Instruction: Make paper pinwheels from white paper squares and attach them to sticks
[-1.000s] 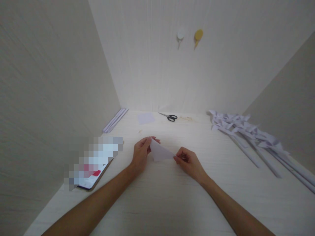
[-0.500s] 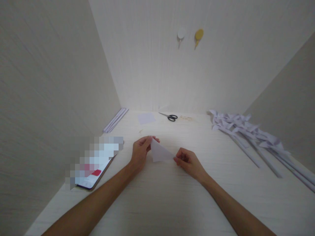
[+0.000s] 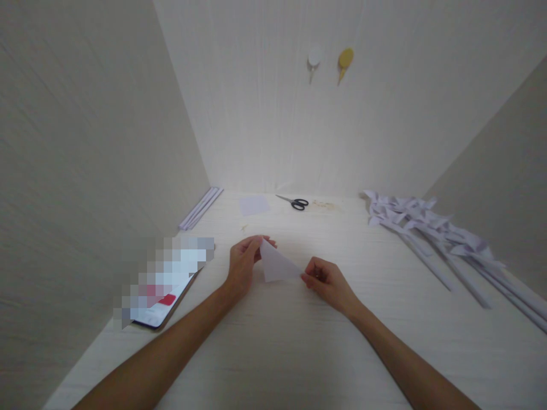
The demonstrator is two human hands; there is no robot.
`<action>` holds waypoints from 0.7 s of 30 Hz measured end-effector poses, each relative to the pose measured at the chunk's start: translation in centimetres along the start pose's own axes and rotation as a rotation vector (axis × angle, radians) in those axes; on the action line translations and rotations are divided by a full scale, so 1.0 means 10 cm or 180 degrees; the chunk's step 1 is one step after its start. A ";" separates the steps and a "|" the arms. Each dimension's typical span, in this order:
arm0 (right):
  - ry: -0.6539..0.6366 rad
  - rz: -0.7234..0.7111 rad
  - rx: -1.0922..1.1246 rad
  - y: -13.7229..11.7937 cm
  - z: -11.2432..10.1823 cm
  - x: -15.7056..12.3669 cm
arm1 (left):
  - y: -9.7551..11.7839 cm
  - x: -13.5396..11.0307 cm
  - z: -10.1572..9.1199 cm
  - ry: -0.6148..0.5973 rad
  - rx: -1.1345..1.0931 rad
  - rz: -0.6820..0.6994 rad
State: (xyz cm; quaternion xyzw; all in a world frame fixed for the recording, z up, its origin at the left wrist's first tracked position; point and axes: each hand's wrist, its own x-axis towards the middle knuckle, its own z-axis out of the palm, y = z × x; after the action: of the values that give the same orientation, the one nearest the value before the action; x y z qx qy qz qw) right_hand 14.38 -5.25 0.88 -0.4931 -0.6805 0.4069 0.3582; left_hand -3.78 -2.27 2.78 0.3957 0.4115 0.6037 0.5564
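Two hands (image 3: 243,265) (image 3: 329,285) pinch triangular paper (image 3: 276,265) corners, well apart from scissors (image 3: 294,202).

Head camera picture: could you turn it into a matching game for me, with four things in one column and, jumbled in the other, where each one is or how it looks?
Things:
1. Triangular paper
2. Scissors
3. Phone
4. Yellow hook

Places and states:
A. Lit up, lying at the left
B. High on the back wall
C. Held by the left hand and the right hand
D. Black-handled, lying toward the far side of the table

Right pairs: 1-C, 2-D, 3-A, 4-B
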 end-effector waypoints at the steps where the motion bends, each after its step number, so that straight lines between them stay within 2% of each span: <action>1: -0.0001 -0.0004 -0.0013 -0.01 0.00 0.00 | 0.00 0.00 0.00 0.0003 0.0007 -0.0004; 10: -0.0024 -0.0034 -0.0065 0.01 0.00 0.00 | -0.02 0.03 -0.01 -0.0027 0.0058 0.0018; 21: -0.0083 0.0045 -0.0010 -0.03 -0.01 0.00 | 0.04 0.02 0.01 -0.0155 -0.0240 -0.0011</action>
State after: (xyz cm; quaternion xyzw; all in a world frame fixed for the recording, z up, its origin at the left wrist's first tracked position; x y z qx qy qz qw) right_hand 14.38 -5.32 1.22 -0.4931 -0.6822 0.4147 0.3456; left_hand -3.88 -2.07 3.18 0.3883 0.3754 0.6081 0.5819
